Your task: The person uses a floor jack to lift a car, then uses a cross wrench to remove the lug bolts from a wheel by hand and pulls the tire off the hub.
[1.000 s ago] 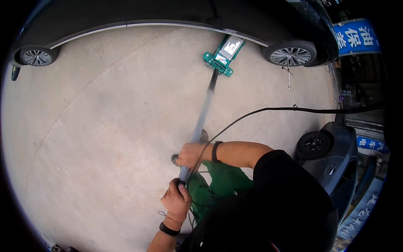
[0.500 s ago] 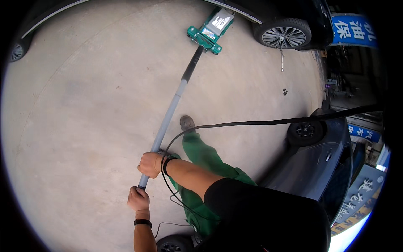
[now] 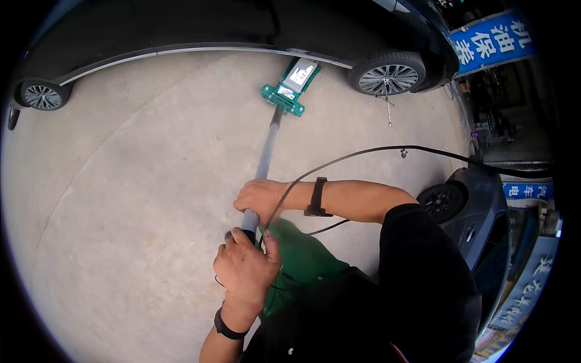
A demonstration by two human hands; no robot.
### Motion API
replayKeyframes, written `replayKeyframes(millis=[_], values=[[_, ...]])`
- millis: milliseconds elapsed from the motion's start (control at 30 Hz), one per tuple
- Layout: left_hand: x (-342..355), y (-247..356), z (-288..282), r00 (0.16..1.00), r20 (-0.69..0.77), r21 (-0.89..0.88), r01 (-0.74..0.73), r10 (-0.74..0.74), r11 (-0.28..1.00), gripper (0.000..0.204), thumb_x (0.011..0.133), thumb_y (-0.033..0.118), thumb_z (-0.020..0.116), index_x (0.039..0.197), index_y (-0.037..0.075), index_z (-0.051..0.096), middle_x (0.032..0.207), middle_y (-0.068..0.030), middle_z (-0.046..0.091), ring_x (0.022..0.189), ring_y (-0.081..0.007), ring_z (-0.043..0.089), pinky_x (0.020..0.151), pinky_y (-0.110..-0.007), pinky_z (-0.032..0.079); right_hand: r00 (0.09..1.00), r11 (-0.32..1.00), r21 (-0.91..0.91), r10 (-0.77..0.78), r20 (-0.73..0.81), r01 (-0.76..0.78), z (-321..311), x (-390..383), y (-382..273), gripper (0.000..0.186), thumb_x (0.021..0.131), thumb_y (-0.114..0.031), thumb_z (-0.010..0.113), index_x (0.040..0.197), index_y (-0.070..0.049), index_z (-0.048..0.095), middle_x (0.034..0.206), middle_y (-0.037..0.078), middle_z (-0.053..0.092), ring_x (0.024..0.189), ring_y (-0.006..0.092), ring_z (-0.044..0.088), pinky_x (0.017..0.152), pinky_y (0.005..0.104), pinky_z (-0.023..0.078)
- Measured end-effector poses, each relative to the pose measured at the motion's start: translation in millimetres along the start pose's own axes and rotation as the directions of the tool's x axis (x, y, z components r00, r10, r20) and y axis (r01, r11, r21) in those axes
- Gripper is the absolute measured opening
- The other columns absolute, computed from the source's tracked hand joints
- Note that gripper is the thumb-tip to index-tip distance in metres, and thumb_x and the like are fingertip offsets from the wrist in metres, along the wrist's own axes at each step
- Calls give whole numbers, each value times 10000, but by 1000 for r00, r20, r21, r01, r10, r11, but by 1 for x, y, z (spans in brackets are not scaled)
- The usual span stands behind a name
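A long grey jack handle (image 3: pixel 264 153) runs from a green floor jack (image 3: pixel 292 83) back toward me. The jack's front end lies under the sill of a black car (image 3: pixel 200 27). My right hand (image 3: pixel 260 198) is wrapped round the grey tube. Just below it, my left hand (image 3: pixel 245 266) closes on the dark end of the same handle, its thumb lying along the top. The handle slopes up from the jack to my hands. A thin black cable (image 3: pixel 339 160) passes in front of my right wrist.
Beside the black car's wheel (image 3: pixel 390 75) a metal wrench (image 3: pixel 388 112) sticks out. Small dark parts (image 3: pixel 404 153) lie on the concrete floor (image 3: pixel 133 175). At the right stands a grey car (image 3: pixel 469 199), with blue signs (image 3: pixel 493 45) beyond.
Both hands have come up with the handle's end, which now looks nearer and more raised. The view has shifted, showing more of the black car. Both hands keep their hold.
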State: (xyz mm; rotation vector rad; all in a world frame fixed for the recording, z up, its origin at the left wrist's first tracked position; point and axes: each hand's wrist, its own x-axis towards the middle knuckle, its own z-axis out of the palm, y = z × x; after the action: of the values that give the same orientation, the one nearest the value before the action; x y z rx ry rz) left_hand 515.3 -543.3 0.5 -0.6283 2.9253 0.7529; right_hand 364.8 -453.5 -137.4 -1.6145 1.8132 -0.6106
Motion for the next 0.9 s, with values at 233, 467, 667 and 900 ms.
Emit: replayKeyframes(millis=[233,467,667,900], values=[[-4,-48,14,994,88,31,56,-58,998,350,857,370,639,930,30,601,686,-132,632,659,-326,640,546,-430,520,986,994,-35,-102,131,107,18,31,10,287,625,-295,743,728,-76,589,662,120,646,656,349,663,594,449,520],[-70,-172,87,984,110,-62,151,-143,987,152,840,152,584,961,61,580,738,-88,625,657,-321,614,527,-457,488,984,990,-80,-103,148,116,156,71,12,334,626,-343,746,752,-96,559,647,68,617,638,288,667,566,408,524],[-108,-292,203,970,141,-7,199,-196,980,90,904,164,544,887,77,536,716,-127,619,640,-373,611,537,-497,475,988,996,-87,11,152,2,277,109,37,218,683,-269,686,769,-83,609,688,90,665,668,289,682,630,413,540],[-130,-381,287,932,191,259,253,-307,932,220,892,263,535,782,73,531,698,-160,630,628,-392,623,539,-511,493,990,994,-103,45,134,-31,364,142,60,196,700,-265,680,753,-84,627,691,75,666,646,260,664,605,383,508]])
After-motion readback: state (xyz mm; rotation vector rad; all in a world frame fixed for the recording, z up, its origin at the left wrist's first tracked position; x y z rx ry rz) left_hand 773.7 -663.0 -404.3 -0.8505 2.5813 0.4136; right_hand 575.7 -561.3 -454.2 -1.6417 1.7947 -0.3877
